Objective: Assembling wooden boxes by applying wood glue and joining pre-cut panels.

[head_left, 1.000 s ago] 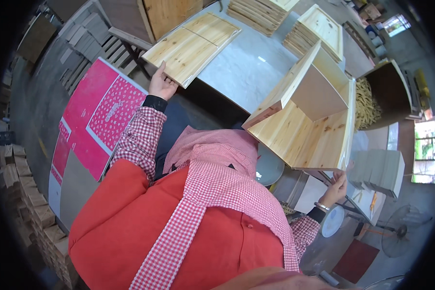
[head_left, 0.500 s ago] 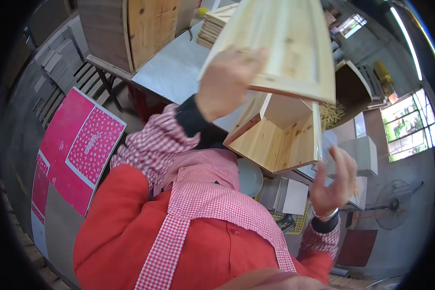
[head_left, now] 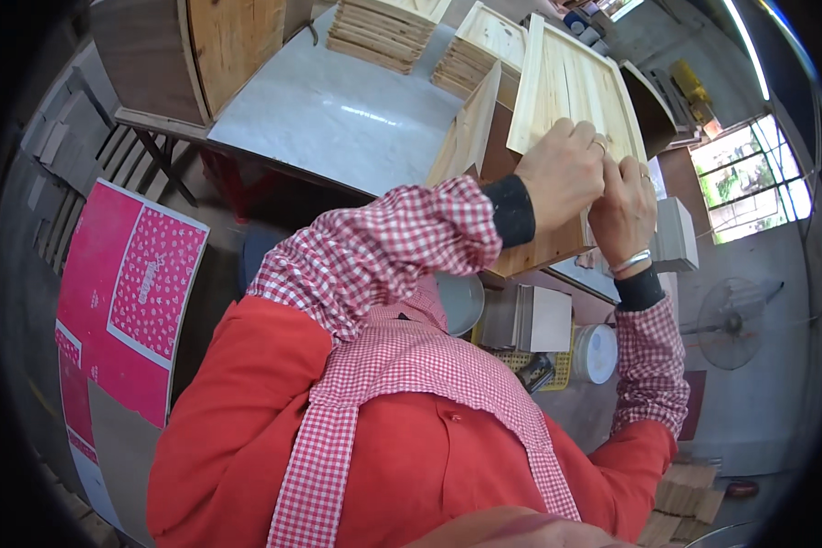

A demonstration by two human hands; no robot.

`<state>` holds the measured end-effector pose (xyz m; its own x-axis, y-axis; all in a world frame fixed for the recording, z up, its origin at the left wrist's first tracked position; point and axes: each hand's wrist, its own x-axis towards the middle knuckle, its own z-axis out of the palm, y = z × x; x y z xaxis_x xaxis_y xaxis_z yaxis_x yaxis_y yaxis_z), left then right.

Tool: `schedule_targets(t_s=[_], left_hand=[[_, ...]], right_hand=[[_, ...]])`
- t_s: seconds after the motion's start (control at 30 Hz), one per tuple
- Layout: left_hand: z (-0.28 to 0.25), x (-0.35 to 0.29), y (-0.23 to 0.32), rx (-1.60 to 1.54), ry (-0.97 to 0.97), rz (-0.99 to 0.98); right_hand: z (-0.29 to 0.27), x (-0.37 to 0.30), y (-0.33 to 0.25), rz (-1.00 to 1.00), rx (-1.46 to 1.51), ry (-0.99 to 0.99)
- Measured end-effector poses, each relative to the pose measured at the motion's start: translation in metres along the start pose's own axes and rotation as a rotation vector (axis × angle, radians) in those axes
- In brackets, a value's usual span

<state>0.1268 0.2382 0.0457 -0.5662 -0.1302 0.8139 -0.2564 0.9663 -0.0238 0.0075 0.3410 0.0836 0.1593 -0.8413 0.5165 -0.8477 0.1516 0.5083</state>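
A pale wooden framed panel [head_left: 603,87] lies tilted across the right part of an open-topped wooden box [head_left: 466,137]. My left hand [head_left: 564,172] is closed at the panel's near edge, fingers bent over it. Close beside it, almost touching, my right hand [head_left: 625,203] is also closed at that edge, near the panel's right corner. The fingertips of both hands are partly hidden. Much of the box's inside is covered by the panel and my hands; its left wall shows.
Stacks of similar wooden panels [head_left: 379,41] stand on the pale-topped table [head_left: 310,119]. A large wooden cabinet [head_left: 233,55] is at the back left, a pink printed cardboard sheet [head_left: 119,301] at the left. Below the box are a yellow basket [head_left: 557,370] and a white bucket [head_left: 597,354].
The panel has come down and to the right onto the box, with my left hand moving along with it. My right hand has risen from beside the box to the panel's near edge.
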Motion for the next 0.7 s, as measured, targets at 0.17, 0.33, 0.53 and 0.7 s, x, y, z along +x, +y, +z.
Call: schedule_targets(t_s=[0.17,0.33,0.53,0.7], left_hand=[[-0.017,-0.062,-0.017,-0.226,0.312,0.061],[0.01,-0.118,-0.048,-0.836,0.259,-0.471],[0.024,-0.119,-0.059,-1.168,0.119,-0.564],[0.032,-0.121,-0.063,-1.177,0.125,-0.498]], right_hand=[[0.0,-0.02,-0.001,-0.002,0.026,-0.044],[0.008,-0.027,-0.01,0.013,0.036,-0.194],[0.025,-0.026,-0.018,0.034,0.055,-0.197],[0.026,-0.025,-0.02,0.051,0.063,-0.19]])
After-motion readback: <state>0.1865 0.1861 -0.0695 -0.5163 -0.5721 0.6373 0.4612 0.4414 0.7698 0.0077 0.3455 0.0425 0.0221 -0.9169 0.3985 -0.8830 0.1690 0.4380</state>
